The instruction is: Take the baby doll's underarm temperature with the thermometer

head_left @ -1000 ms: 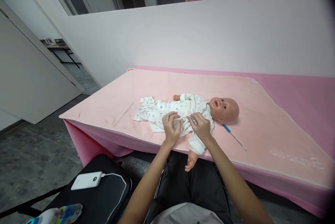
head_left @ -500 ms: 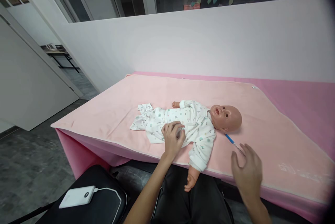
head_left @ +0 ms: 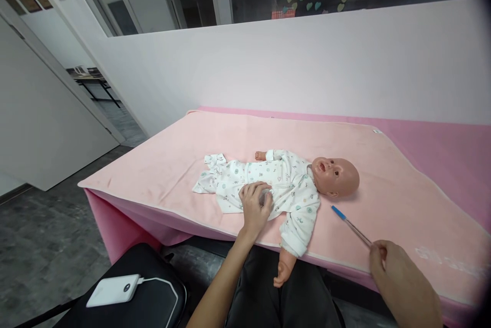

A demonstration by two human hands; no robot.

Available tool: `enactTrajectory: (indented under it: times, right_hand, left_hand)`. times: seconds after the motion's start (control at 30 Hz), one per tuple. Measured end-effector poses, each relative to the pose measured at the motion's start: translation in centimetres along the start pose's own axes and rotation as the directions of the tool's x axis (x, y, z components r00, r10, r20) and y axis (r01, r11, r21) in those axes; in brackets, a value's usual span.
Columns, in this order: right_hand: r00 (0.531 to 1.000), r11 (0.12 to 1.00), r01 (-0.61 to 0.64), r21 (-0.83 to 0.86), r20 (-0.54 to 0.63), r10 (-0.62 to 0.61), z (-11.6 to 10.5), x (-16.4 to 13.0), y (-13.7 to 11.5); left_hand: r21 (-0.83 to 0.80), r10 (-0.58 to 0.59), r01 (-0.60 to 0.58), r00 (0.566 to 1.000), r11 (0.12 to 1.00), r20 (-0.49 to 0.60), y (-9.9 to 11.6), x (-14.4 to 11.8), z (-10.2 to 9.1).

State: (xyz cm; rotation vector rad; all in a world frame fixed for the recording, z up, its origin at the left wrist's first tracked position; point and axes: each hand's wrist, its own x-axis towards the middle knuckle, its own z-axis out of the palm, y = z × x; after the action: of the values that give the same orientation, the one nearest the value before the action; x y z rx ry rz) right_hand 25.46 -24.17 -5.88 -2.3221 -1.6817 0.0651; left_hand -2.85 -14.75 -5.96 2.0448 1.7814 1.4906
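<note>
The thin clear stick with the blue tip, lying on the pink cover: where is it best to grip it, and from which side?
Probably at the near, clear end, from the right. The thin clear stick with the blue tip lies flat on the pink cover, blue tip towards the baby doll. The right hand already pinches the near end.

Your left hand [head_left: 256,204] and right hand [head_left: 399,282] are both bare: no gloves, rings, watch or bracelet show on either. Behind each grip the wrist and forearm are uncovered as far back as the lower edge of the view, with no sleeve or cuff visible. Between your forearms, close to your body, you wear dark, black-looking clothing over your lap, plain and unmarked.
</note>
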Motion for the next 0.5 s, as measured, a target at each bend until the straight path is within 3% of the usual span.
enactTrajectory:
  times: [0.1,0.23,0.43,0.5]
  right_hand:
    - [0.994,0.961,-0.099,0.260,0.075,0.083,-2.5,0.0,-0.4]
    - [0.986,0.665,-0.029,0.747,0.132,-0.105,-4.2,0.7,-1.2]
    - [0.983,0.260,-0.176,0.950,0.155,0.097,-2.7,2.7,-3.9]
    - [0.974,0.183,-0.206,0.961,0.183,0.134,-2.5,2.9,-4.9]
  left_hand:
    - [0.004,-0.002,0.002,1.000,1.000,0.005,0.0,0.0,0.0]
    - [-0.007,-0.001,0.001,1.000,1.000,0.007,-0.1,-0.1,0.0]
    - [-0.026,-0.002,0.002,1.000,1.000,0.017,-0.2,-0.1,0.0]
    - [-0.034,0.000,0.000,1.000,0.999,0.019,-0.2,-0.1,-0.1]
